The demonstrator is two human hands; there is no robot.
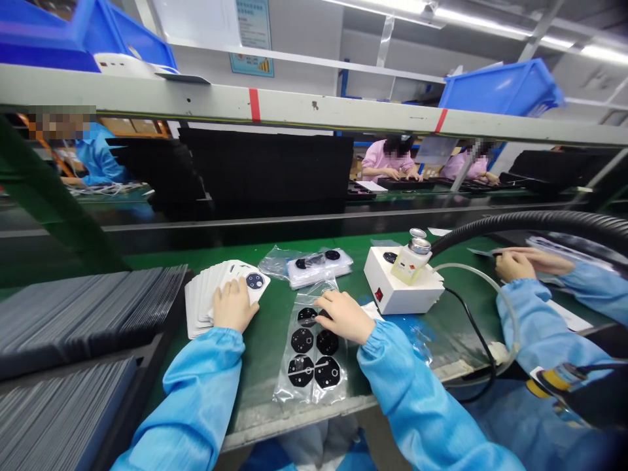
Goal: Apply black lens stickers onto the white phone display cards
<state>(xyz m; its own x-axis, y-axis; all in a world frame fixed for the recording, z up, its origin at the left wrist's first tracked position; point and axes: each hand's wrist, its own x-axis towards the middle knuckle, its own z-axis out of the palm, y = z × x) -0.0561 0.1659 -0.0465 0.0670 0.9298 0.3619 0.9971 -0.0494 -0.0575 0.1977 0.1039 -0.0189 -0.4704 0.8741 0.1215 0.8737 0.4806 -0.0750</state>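
Note:
My left hand (pixel 233 305) lies flat over a fanned stack of white phone back covers (pixel 199 304), fingers spread and touching the top ones. A dark round camera piece (pixel 254 281) shows on the top cover, just right of my fingers. My right hand (pixel 345 316) reaches over a clear plastic sheet (pixel 314 391) bearing several black round lens pieces (pixel 301 341). Its thumb and fingertips are apart at the upper right piece, which they partly cover. Behind the sheet lies a clear-wrapped stack (pixel 321 269) with black round pieces on top.
A white box (pixel 392 291) with a red switch stands at right, carrying a pump bottle (pixel 411 263). A black ribbed hose (pixel 530 222) arches beside it. Racks of thin grey panels (pixel 83 314) fill the left. A co-worker's hands (pixel 527 263) work at right; other people sit behind the shelf.

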